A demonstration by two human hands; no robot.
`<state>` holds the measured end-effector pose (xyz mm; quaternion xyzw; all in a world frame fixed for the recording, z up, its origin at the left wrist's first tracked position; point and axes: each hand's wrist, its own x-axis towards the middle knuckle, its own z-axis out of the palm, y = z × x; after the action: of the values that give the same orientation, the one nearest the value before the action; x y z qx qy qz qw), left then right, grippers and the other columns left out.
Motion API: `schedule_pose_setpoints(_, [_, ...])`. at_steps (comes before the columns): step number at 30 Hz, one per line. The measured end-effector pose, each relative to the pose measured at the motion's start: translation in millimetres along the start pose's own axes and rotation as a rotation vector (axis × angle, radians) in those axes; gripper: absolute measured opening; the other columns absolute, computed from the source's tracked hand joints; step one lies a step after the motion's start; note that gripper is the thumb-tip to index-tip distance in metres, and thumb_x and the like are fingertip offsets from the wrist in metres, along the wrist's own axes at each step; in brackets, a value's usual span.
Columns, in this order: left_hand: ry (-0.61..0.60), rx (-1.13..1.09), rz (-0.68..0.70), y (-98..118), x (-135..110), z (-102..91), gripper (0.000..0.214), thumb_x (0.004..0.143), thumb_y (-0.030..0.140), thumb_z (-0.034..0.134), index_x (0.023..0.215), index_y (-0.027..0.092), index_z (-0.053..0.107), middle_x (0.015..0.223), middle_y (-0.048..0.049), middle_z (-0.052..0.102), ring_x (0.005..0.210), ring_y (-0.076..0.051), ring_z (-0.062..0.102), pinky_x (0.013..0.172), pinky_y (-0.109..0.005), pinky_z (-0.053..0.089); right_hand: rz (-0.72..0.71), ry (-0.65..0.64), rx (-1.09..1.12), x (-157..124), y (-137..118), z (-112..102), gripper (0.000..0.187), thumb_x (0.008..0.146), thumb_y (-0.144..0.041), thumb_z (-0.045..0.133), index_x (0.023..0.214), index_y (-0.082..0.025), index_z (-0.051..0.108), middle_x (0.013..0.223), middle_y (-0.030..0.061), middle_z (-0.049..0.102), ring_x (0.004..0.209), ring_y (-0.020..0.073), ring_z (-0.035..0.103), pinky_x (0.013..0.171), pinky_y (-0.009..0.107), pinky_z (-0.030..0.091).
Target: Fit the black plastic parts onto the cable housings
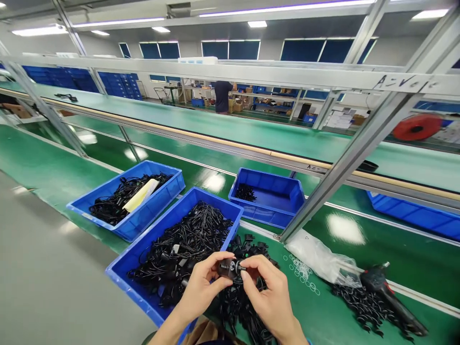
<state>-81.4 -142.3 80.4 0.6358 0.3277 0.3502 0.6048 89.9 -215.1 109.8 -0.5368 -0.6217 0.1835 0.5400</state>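
Near a blue bin (219, 206), the left hand (201, 287) and right hand (268, 287) narrowly pinch one black part (225, 268).

Factory with green conveyor belt (172, 116)

Blue windows (302, 50) line the pale far wall (270, 50)

High on your right, the long white metal beam (251, 72) bears dark handwritten lettering (406, 83); you can make out "A=Ve", but the characters after it blur. Below it, on the grey metal side rail (280, 160) of the green belt conveyor (201, 122), you have a shorter dark marking (314, 167) that starts "A="; its end is unclear. Your translucent white plastic bag (319, 258) carries a small triangular sign (306, 238).
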Motion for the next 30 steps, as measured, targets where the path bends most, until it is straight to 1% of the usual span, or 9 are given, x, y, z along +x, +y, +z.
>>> schedule_pose_setpoints(6, [-0.023, 0.080, 0.012, -7, -1, 3.2, 0.039, 0.077, 0.022, 0.073, 0.117, 0.023, 0.069, 0.114, -0.0067, 0.072, 0.097, -0.023, 0.068, 0.085, -0.030, 0.058, -0.041, -0.080, -0.075, -5, 4, -10, 0.014, 0.094, -0.015, 0.054, 0.101, -0.023, 0.063, 0.089, 0.0011, 0.065, 0.069, 0.0116, 0.058, 0.059, 0.022, 0.047])
schedule_pose_setpoints(10, [-0.017, 0.128, 0.036, -10, -1, 5.4, 0.038, 0.078, 0.024, 0.073, 0.116, 0.023, 0.070, 0.116, -0.0069, 0.072, 0.098, -0.024, 0.069, 0.085, -0.031, 0.059, -0.072, -0.116, -0.197, -4, 7, -12, 0.007, 0.097, -0.019, 0.054, 0.095, -0.021, 0.060, 0.084, 0.0002, 0.062, 0.069, 0.0117, 0.056, 0.061, 0.024, 0.044])
schedule_pose_setpoints(14, [-0.024, 0.174, 0.060, -15, -2, 6.2, 0.039, 0.079, 0.023, 0.073, 0.118, 0.025, 0.071, 0.118, -0.0064, 0.071, 0.102, -0.024, 0.068, 0.085, -0.030, 0.058, -0.158, -0.126, -0.487, -4, 18, -7, 0.029, 0.102, -0.025, 0.045, 0.076, -0.020, 0.053, 0.070, -0.0006, 0.051, 0.061, 0.0130, 0.049, 0.057, 0.028, 0.035])
schedule_pose_setpoints(17, [-0.031, 0.225, 0.052, -17, -1, 6.3, 0.039, 0.080, 0.023, 0.072, 0.118, 0.026, 0.071, 0.120, -0.0069, 0.070, 0.103, -0.024, 0.067, 0.086, -0.030, 0.057, -0.223, -0.084, -0.607, -4, 26, -3, 0.039, 0.105, -0.029, 0.039, 0.068, -0.020, 0.049, 0.064, -0.0018, 0.047, 0.056, 0.0127, 0.044, 0.054, 0.029, 0.030])
schedule_pose_setpoints(21, [-0.035, 0.255, 0.047, -16, 1, 7.2, 0.039, 0.081, 0.022, 0.071, 0.119, 0.025, 0.070, 0.121, -0.0075, 0.068, 0.100, -0.022, 0.066, 0.083, -0.029, 0.056, -0.107, -0.101, -0.509, -2, 27, -7, 0.046, 0.106, -0.038, 0.033, 0.066, -0.021, 0.046, 0.059, -0.0039, 0.045, 0.051, 0.0109, 0.041, 0.053, 0.028, 0.027])
schedule_pose_setpoints(23, [-0.037, 0.248, 0.051, -17, 2, 7.1, 0.039, 0.082, 0.022, 0.071, 0.120, 0.025, 0.069, 0.120, -0.0074, 0.068, 0.097, -0.021, 0.065, 0.080, -0.028, 0.056, -0.041, -0.162, -0.417, -1, 25, -9, 0.036, 0.106, -0.035, 0.034, 0.077, -0.020, 0.050, 0.069, -0.0025, 0.051, 0.060, 0.0116, 0.048, 0.059, 0.026, 0.032])
schedule_pose_setpoints(25, [-0.043, 0.254, 0.068, -19, 3, 6.1, 0.038, 0.082, 0.023, 0.072, 0.120, 0.025, 0.069, 0.118, -0.0072, 0.068, 0.094, -0.020, 0.064, 0.076, -0.027, 0.054, -0.088, -0.190, -0.423, 1, 25, -9, 0.026, 0.104, -0.028, 0.034, 0.086, -0.019, 0.051, 0.077, 0.0005, 0.055, 0.071, 0.0144, 0.050, 0.066, 0.027, 0.035])
schedule_pose_setpoints(28, [-0.050, 0.328, 0.135, -19, 6, 3.5, 0.037, 0.082, 0.024, 0.074, 0.119, 0.026, 0.069, 0.111, -0.0065, 0.068, 0.086, -0.018, 0.062, 0.068, -0.024, 0.050, -0.148, -0.150, -0.524, 3, 34, -3, 0.035, 0.105, -0.028, 0.029, 0.076, -0.020, 0.047, 0.070, 0.0014, 0.052, 0.066, 0.0167, 0.047, 0.062, 0.030, 0.032])
schedule_pose_setpoints(30, [-0.045, 0.401, 0.193, -16, 9, 2.6, 0.036, 0.083, 0.025, 0.074, 0.118, 0.026, 0.068, 0.105, -0.0057, 0.067, 0.078, -0.015, 0.059, 0.065, -0.024, 0.047, -0.003, -0.149, -0.485, 4, 43, 2, 0.046, 0.106, -0.037, 0.027, 0.066, -0.022, 0.043, 0.059, -0.0005, 0.049, 0.057, 0.0155, 0.046, 0.057, 0.030, 0.030])
